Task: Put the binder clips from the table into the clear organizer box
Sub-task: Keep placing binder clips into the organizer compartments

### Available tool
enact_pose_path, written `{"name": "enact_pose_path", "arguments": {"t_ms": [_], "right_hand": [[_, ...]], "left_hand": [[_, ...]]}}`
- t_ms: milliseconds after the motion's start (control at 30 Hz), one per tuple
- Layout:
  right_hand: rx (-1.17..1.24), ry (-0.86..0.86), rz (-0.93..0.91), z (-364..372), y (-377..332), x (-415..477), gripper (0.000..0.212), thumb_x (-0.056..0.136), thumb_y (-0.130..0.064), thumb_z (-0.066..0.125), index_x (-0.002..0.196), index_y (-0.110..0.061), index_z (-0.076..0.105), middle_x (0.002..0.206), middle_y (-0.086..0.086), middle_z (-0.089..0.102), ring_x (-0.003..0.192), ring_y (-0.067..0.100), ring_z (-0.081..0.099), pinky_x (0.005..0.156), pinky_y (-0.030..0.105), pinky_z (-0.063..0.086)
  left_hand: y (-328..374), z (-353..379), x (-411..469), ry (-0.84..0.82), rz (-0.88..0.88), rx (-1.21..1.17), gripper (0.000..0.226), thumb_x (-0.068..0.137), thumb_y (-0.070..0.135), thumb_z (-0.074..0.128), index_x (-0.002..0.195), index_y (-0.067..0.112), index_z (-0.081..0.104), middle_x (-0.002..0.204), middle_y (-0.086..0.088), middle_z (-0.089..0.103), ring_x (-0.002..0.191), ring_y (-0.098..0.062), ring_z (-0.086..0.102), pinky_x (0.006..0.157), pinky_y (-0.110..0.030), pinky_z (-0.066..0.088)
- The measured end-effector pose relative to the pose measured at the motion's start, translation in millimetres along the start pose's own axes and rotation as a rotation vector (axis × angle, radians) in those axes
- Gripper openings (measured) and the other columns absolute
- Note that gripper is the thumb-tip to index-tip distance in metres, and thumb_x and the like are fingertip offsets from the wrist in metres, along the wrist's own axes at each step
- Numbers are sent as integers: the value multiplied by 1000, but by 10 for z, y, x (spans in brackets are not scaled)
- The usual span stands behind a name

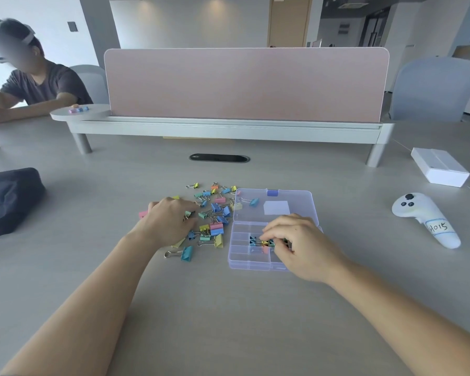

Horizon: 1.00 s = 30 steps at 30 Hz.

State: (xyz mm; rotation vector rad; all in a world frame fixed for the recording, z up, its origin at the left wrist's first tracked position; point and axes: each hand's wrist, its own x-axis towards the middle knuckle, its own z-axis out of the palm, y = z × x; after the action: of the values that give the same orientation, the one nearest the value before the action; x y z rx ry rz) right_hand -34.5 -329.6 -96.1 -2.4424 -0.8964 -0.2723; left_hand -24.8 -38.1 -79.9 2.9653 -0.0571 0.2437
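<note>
Two bare hands at work over loose binder clips [215, 210] and a clear organizer box [244, 257].

The left hand [171, 221] lies knuckles-up on the pile's left edge. Its fingers curl down out of sight, so whether it grips anything cannot be told. The right hand [301, 245] covers the box's right side, fingertips bunched and pinching clip wires in a middle compartment. Some clips already sit there, partly hidden, their count unclear. The flipped-open lid [296, 202] lies flat on the table [228, 308], with one blue clip [253, 201] on it. The rest lie scattered just left of the box.
</note>
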Motion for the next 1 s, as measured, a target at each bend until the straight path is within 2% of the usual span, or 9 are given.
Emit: {"name": "enact_pose_path", "arguments": {"t_ms": [100, 167, 333, 467, 567, 733, 867, 1000], "right_hand": [[4, 3, 1, 8, 7, 3, 36, 85, -15, 42, 98, -26, 74, 105, -17, 65, 99, 9, 55, 93, 37, 42], [4, 6, 1, 13, 6, 2, 37, 84, -16, 41, 98, -26, 74, 104, -17, 65, 99, 9, 56, 93, 36, 42], [3, 0, 7, 3, -1, -5, 37, 84, -18, 40, 97, -25, 74, 105, -17, 65, 100, 8, 56, 95, 36, 41], [4, -3, 8, 3, -4, 1, 37, 85, -18, 40, 97, -26, 74, 104, -17, 65, 100, 9, 56, 93, 37, 42], [5, -6, 10, 0, -5, -1, 36, 85, -18, 40, 97, -26, 74, 105, -17, 65, 100, 9, 56, 94, 37, 41], [6, -11, 12, -3, -8, 3, 35, 86, -17, 42, 97, -27, 74, 105, -17, 64, 101, 9, 55, 95, 37, 40], [4, -6, 3, -6, -4, -2, 33, 87, -14, 45, 98, -26, 73, 105, -17, 64, 101, 9, 55, 95, 37, 40], [5, 4, -7, -8, -12, 1, 32, 87, -14, 46, 100, -26, 73, 104, -17, 65, 100, 9, 56, 93, 35, 42]], "left_hand": [[38, 20, 3, 14, 36, -50, 24, 93, 28, 57, 116, 26, 65, 114, 7, 66, 105, -26, 57, 95, -40, 42], [46, 45, 14, 43, 72, -108, 24, 90, 22, 62, 113, 22, 67, 112, 5, 67, 104, -25, 59, 94, -41, 46], [94, 36, 6, 102, 107, -183, 45, 82, 1, 63, 123, 21, 64, 110, -2, 64, 96, -20, 62, 86, -32, 52], [89, 15, 0, 76, 72, -180, 50, 81, 10, 67, 129, 21, 58, 113, -1, 60, 96, -19, 60, 86, -34, 52], [74, -10, -2, 23, 31, -175, 53, 80, 9, 67, 129, 23, 57, 114, 1, 61, 98, -17, 61, 87, -33, 53], [80, -44, -3, 29, 21, -195, 50, 81, 7, 70, 127, 21, 59, 113, 0, 63, 96, -16, 61, 86, -29, 53], [91, -47, -28, 159, 105, -223, 43, 83, 4, 66, 123, 18, 63, 110, -2, 64, 91, -17, 60, 83, -30, 52], [184, -33, -48, 319, 278, -307, 32, 83, 4, 68, 112, 18, 70, 99, 0, 65, 76, -10, 58, 75, -28, 54]]}}
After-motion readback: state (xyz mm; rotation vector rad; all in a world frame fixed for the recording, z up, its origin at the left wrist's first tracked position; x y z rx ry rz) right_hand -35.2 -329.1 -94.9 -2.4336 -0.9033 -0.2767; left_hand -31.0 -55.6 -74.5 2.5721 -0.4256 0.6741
